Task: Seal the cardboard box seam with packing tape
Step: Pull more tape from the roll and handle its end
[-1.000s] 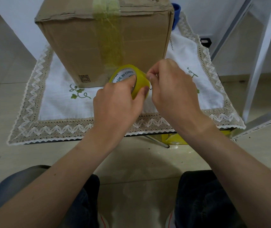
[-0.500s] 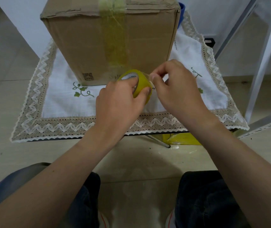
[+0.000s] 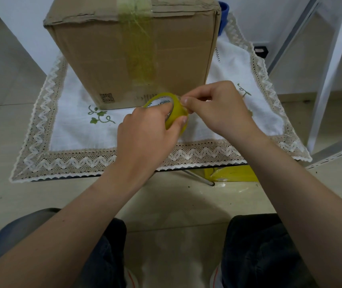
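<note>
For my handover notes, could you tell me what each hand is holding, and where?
The left hand grips the yellow tape roll by its rim; the right hand pinches at the roll's upper edge.

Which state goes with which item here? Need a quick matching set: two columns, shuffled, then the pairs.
Items:
1. tape roll
2. cardboard box
3. right hand
4. tablecloth

States:
A. stands on the cloth, a tape strip down its front
B. white, lace-edged, under the box
C. gripped by the left hand
D. fingers pinching at the roll's edge

Pairs: 1-C, 2-A, 3-D, 4-B
</note>
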Action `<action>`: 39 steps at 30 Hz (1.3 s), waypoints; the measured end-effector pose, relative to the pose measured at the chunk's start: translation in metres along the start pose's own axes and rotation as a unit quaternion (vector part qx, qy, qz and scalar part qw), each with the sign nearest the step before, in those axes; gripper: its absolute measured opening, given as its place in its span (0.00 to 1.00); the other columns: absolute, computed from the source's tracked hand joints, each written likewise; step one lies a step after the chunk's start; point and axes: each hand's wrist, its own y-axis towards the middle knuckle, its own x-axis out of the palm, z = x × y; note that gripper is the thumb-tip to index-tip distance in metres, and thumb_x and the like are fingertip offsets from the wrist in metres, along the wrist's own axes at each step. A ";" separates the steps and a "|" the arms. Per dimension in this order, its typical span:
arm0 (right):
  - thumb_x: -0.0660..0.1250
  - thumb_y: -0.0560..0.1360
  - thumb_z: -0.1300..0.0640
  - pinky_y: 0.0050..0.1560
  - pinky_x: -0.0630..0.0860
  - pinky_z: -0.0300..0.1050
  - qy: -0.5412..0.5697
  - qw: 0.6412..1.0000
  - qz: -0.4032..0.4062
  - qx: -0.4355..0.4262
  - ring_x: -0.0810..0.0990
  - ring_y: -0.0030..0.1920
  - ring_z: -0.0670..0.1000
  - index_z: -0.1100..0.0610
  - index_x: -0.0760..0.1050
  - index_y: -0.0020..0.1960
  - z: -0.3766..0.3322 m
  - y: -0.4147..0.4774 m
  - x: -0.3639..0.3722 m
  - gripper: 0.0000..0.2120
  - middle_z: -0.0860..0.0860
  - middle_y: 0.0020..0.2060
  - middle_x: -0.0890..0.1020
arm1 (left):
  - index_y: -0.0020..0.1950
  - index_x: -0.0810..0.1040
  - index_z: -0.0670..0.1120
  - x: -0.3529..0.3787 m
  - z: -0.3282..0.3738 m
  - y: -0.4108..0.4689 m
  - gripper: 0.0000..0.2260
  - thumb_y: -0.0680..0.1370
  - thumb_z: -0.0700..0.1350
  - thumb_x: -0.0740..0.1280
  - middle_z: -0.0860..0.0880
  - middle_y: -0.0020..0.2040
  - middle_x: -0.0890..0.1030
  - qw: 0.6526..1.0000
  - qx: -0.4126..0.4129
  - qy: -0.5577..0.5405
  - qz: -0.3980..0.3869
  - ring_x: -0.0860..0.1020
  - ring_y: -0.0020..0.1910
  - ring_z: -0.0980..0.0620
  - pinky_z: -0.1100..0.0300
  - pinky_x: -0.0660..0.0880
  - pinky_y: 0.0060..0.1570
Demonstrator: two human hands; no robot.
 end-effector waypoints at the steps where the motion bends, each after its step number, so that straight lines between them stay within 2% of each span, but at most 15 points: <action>1: 0.73 0.77 0.55 0.43 0.77 0.37 -0.037 0.999 0.019 -0.017 0.83 0.39 0.38 0.47 0.87 0.45 0.001 0.000 0.003 0.05 0.41 0.35 0.85 | 0.38 0.75 0.49 -0.001 0.000 0.000 0.15 0.78 0.58 0.66 0.50 0.28 0.73 1.000 -0.001 -0.001 0.000 0.75 0.31 0.44 0.52 0.74 0.31; 3: 0.72 0.77 0.53 0.48 0.80 0.44 -0.091 0.993 0.054 -0.047 0.83 0.43 0.40 0.45 0.86 0.44 0.001 -0.003 0.007 0.06 0.39 0.38 0.85 | 0.39 0.77 0.48 -0.001 0.000 0.001 0.15 0.78 0.58 0.65 0.49 0.28 0.75 1.000 -0.006 -0.011 0.002 0.75 0.32 0.44 0.50 0.75 0.32; 5: 0.72 0.78 0.52 0.48 0.78 0.46 -0.139 0.983 0.083 -0.090 0.81 0.44 0.42 0.46 0.86 0.46 -0.002 -0.007 0.009 0.05 0.41 0.43 0.83 | 0.38 0.76 0.47 -0.002 0.000 0.002 0.16 0.77 0.58 0.64 0.49 0.29 0.76 0.999 -0.015 -0.031 0.001 0.76 0.32 0.45 0.47 0.76 0.33; 7: 0.70 0.79 0.52 0.47 0.78 0.47 -0.162 0.975 0.097 -0.119 0.80 0.42 0.44 0.48 0.85 0.47 -0.005 -0.011 0.011 0.05 0.43 0.45 0.83 | 0.42 0.79 0.47 -0.002 0.002 0.003 0.17 0.76 0.60 0.63 0.48 0.32 0.80 0.998 -0.033 -0.062 -0.006 0.80 0.36 0.46 0.47 0.78 0.36; 10: 0.68 0.80 0.52 0.45 0.80 0.53 -0.171 0.968 0.117 -0.144 0.83 0.41 0.49 0.49 0.84 0.49 -0.006 -0.013 0.012 0.06 0.44 0.43 0.86 | 0.48 0.82 0.48 -0.007 0.006 0.004 0.19 0.75 0.61 0.63 0.48 0.38 0.85 0.993 -0.071 -0.099 -0.004 0.84 0.41 0.47 0.47 0.81 0.41; 14: 0.66 0.80 0.51 0.41 0.80 0.56 -0.152 0.959 0.148 -0.187 0.84 0.39 0.52 0.51 0.83 0.50 -0.007 -0.014 0.014 0.07 0.46 0.40 0.86 | 0.48 0.83 0.47 -0.013 0.007 0.008 0.16 0.76 0.59 0.65 0.45 0.36 0.85 0.972 -0.117 -0.202 -0.027 0.85 0.37 0.43 0.44 0.83 0.42; 16: 0.65 0.81 0.51 0.40 0.79 0.57 -0.161 0.953 0.153 -0.204 0.84 0.38 0.53 0.52 0.82 0.52 -0.007 -0.016 0.014 0.08 0.46 0.39 0.86 | 0.47 0.85 0.47 -0.017 0.009 0.008 0.14 0.77 0.56 0.67 0.48 0.35 0.86 0.961 -0.134 -0.240 -0.035 0.85 0.35 0.44 0.43 0.83 0.43; 19: 0.66 0.82 0.52 0.38 0.78 0.57 -0.162 0.946 0.165 -0.229 0.83 0.36 0.53 0.53 0.82 0.52 -0.007 -0.019 0.013 0.08 0.47 0.37 0.85 | 0.45 0.86 0.49 -0.022 0.013 0.007 0.08 0.80 0.50 0.69 0.52 0.35 0.87 0.940 -0.156 -0.299 -0.049 0.86 0.34 0.49 0.44 0.84 0.44; 23: 0.65 0.82 0.52 0.35 0.77 0.54 -0.172 0.931 0.186 -0.262 0.82 0.35 0.50 0.53 0.82 0.52 -0.009 -0.020 0.013 0.08 0.46 0.38 0.85 | 0.46 0.86 0.48 -0.025 0.014 0.008 0.08 0.81 0.47 0.69 0.49 0.36 0.87 0.916 -0.189 -0.347 -0.071 0.86 0.32 0.49 0.43 0.85 0.40; 27: 0.65 0.82 0.53 0.40 0.79 0.58 -0.175 0.928 0.179 -0.277 0.83 0.41 0.53 0.54 0.82 0.51 -0.008 -0.019 0.013 0.08 0.47 0.41 0.86 | 0.46 0.86 0.44 -0.024 0.014 0.008 0.09 0.81 0.46 0.69 0.47 0.35 0.87 0.895 -0.213 -0.383 -0.081 0.86 0.31 0.47 0.44 0.85 0.39; 30: 0.67 0.82 0.56 0.42 0.80 0.58 -0.138 0.931 0.175 -0.288 0.83 0.41 0.52 0.56 0.82 0.50 -0.007 -0.018 0.013 0.06 0.47 0.41 0.86 | 0.47 0.86 0.44 -0.023 0.015 0.008 0.09 0.81 0.46 0.69 0.47 0.35 0.87 0.888 -0.220 -0.396 -0.083 0.86 0.31 0.46 0.45 0.85 0.39; 35: 0.68 0.82 0.57 0.40 0.79 0.52 -0.111 0.935 0.170 -0.292 0.84 0.40 0.48 0.58 0.83 0.51 -0.007 -0.018 0.012 0.06 0.48 0.41 0.87 | 0.47 0.85 0.42 -0.021 0.015 0.008 0.10 0.81 0.47 0.69 0.46 0.36 0.87 0.875 -0.240 -0.411 -0.092 0.87 0.33 0.46 0.42 0.85 0.41; 39: 0.68 0.82 0.58 0.39 0.79 0.52 -0.106 0.934 0.167 -0.297 0.83 0.39 0.47 0.59 0.83 0.51 -0.009 -0.017 0.009 0.07 0.48 0.42 0.86 | 0.48 0.86 0.42 -0.021 0.015 0.008 0.10 0.82 0.47 0.68 0.46 0.37 0.87 0.873 -0.235 -0.419 -0.085 0.86 0.32 0.46 0.47 0.85 0.38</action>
